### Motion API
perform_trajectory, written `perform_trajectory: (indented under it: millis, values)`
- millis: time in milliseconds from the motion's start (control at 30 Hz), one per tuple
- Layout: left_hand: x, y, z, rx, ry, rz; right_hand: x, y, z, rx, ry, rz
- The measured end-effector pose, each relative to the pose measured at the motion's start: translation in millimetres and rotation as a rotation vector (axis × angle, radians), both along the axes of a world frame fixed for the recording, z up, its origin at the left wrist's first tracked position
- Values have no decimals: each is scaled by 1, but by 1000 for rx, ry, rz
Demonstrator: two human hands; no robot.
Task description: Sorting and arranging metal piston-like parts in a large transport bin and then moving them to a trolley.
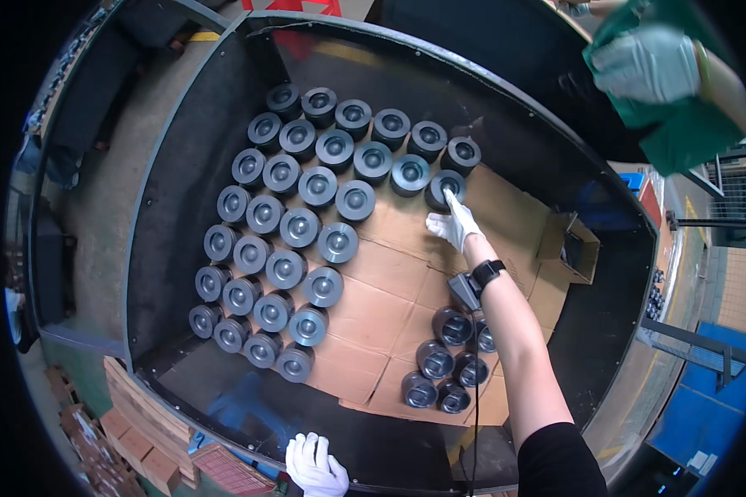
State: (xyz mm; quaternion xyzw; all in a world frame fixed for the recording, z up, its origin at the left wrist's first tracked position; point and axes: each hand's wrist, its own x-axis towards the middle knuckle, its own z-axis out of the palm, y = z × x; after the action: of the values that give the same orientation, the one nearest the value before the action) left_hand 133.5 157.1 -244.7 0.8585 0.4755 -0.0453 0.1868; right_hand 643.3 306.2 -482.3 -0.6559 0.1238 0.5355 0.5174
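Leaning over the big dark steel bin (182,124), the person stretches the white-gloved right hand (453,224) far out across the brown cardboard liner (389,282). Its forefinger rests on top of a dark grey, round metal piston (445,188) that stands upright at the near end of the back row. The other fingers are curled loosely and nothing is clamped. The piston lies straight ahead of the fingertip, touching it, its axis vertical. The white-gloved left hand (315,465) rests fingers together on the bin's near rim, well apart from it. A small cluster of similar pistons (448,364) sits beneath the right forearm.
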Motion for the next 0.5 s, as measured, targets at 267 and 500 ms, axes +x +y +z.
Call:
perform_trajectory:
  millis: [267, 500]
  values:
    - [12, 5, 4, 50, -83, -64, -3, 0, -29, 210, -19, -387]
    - [-3, -10, -2, 134, -56, -64, -113, -126, 99, 219, -24, 272]
